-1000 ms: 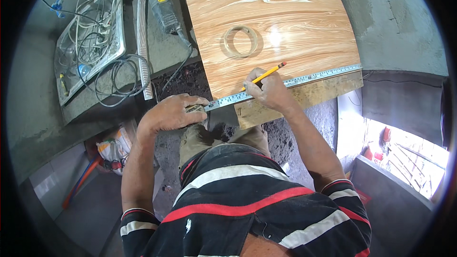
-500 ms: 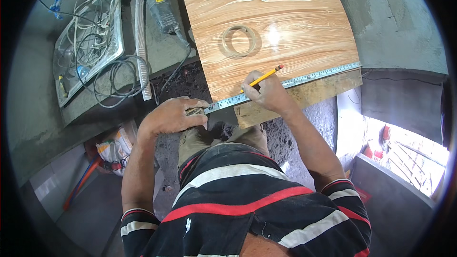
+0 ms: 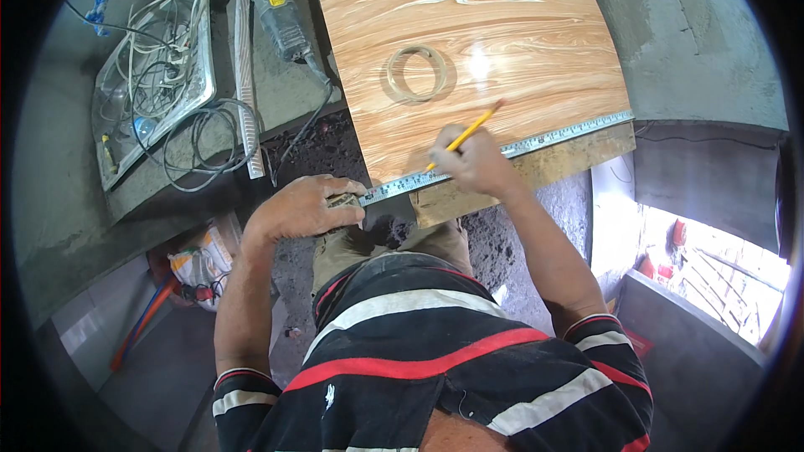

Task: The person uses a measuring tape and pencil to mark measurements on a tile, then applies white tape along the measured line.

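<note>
My left hand (image 3: 311,206) is closed around the case of a tape measure (image 3: 502,151) at the near left corner of a glossy wood-patterned tile (image 3: 502,59). The pale blade is drawn out along the tile's near edge to its right corner. A yellow pencil (image 3: 476,128) is pinched in my right hand (image 3: 477,161), its tip down by the blade, left of the middle. Under the near edge of the tile runs a rough wooden board (image 3: 578,152). A roll of tape (image 3: 416,73) lies flat on the tile, beyond my right hand.
On the grey ledge at the left lie an angle grinder (image 3: 280,21), a long striped strip (image 3: 245,75) and a white-rimmed tray (image 3: 209,59) of tangled cables. A grey cord (image 3: 201,146) coils over the ledge edge. Bags (image 3: 201,259) stand below at the left.
My right hand has shifted slightly right, and the pencil has moved with it along the blade. My left hand holds the tape case in nearly the same place.
</note>
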